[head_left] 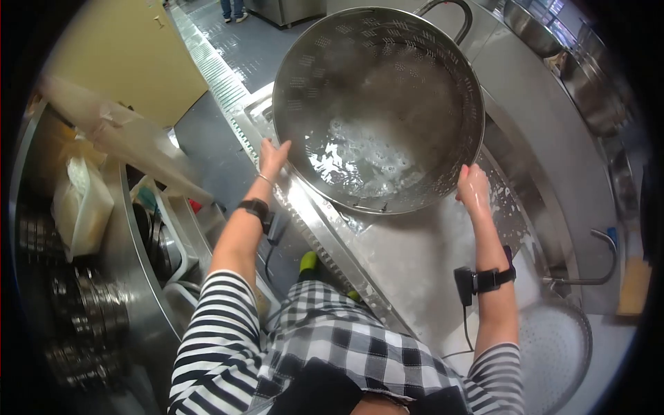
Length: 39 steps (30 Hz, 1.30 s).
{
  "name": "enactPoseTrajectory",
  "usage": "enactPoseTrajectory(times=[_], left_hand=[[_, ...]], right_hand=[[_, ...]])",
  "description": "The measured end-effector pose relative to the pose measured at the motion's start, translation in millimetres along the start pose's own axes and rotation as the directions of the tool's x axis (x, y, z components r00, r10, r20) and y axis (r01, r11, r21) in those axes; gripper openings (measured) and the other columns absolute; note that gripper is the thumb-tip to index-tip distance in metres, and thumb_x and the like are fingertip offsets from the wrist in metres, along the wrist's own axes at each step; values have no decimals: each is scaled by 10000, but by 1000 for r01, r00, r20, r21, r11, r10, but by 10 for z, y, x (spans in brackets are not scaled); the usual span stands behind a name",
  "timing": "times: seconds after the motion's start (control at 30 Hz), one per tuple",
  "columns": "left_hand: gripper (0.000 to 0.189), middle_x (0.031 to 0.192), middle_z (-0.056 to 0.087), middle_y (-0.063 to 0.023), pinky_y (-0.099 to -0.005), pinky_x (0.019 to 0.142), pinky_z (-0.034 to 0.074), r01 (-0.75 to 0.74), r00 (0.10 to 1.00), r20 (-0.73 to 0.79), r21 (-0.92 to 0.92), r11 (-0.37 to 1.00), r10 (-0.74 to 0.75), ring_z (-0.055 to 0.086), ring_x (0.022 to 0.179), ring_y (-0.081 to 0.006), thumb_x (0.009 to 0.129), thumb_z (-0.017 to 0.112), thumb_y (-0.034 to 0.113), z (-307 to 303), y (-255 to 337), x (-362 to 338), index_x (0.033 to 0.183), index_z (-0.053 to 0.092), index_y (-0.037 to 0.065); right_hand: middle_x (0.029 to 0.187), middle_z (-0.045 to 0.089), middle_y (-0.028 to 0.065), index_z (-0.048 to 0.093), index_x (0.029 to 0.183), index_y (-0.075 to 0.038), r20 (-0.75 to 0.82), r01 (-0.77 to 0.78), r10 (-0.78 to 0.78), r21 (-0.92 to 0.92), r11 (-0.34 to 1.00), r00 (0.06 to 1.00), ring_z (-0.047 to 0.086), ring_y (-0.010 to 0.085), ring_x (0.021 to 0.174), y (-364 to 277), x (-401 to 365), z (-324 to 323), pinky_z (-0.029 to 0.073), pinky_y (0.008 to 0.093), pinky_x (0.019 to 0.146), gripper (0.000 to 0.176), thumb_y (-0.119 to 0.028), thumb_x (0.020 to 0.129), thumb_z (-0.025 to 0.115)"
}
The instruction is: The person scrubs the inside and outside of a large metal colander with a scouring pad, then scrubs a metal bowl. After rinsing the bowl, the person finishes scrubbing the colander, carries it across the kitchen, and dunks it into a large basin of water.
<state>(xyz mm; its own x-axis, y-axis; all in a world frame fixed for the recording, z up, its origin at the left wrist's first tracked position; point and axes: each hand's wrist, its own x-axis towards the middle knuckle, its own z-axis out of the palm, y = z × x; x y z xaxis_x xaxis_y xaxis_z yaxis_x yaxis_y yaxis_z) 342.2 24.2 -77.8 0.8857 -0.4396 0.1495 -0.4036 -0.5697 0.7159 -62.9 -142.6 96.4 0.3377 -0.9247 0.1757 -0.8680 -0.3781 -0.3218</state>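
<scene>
A large round metal pot [415,97] with groups of short slits along its inner wall fills the upper middle of the view. Foamy, bubbling water [366,155] lies inside it, under a haze. My right hand [474,187] is closed on the near right of its rim. At the left side of the rim is my left hand [273,158], thumb and forefinger apart, with the thumb close to the metal; its other fingers are hidden. A curved handle [465,21] rises from the pot's far right side.
Below the pot is a wet metal sink surface [408,256]. A bent tap [598,277] and a perforated round tray [550,353] are at right. Metal bowls [532,31] line the back. Shelving with a plastic-wrapped tub [83,207] stands left; another person's legs [233,8] show far off.
</scene>
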Motion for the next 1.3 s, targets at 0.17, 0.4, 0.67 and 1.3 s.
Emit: enactPoseTrajectory(times=[0.17,0.4,0.67,1.3], left_hand=[[454,903,621,-202,-375,749,459,126,939,335,-124,984,-78,606,851,-320,744,631,339,-42,224,794,1030,554,-5],[268,801,632,-159,-339,644,458,-248,936,171,-301,921,308,609,722,-287,773,611,264,-173,474,1189,900,625,28],[160,588,518,-123,-313,516,400,-672,697,54,-298,678,715,463,516,-243,750,625,213,-533,1525,1849,769,611,55],[150,591,504,-176,-377,519,422,-994,40,161,-91,55,986,514,564,-360,708,591,127,-854,3634,1447,616,511,40]], right_hand=[[533,556,143,497,830,47,196,-275,223,307,911,955,566,214,398,79,-116,187,436,321,418,308,-229,907,383],[554,591,97,526,850,37,424,-613,454,410,675,784,552,141,414,-101,-443,275,391,250,378,294,-226,907,408],[582,599,62,573,754,-25,757,-825,470,157,542,453,497,100,401,-274,-823,1102,362,222,358,317,-282,893,449],[784,547,130,466,922,31,982,-802,-181,-149,-579,-52,483,116,527,-1464,-463,2760,406,202,427,224,-174,915,377]])
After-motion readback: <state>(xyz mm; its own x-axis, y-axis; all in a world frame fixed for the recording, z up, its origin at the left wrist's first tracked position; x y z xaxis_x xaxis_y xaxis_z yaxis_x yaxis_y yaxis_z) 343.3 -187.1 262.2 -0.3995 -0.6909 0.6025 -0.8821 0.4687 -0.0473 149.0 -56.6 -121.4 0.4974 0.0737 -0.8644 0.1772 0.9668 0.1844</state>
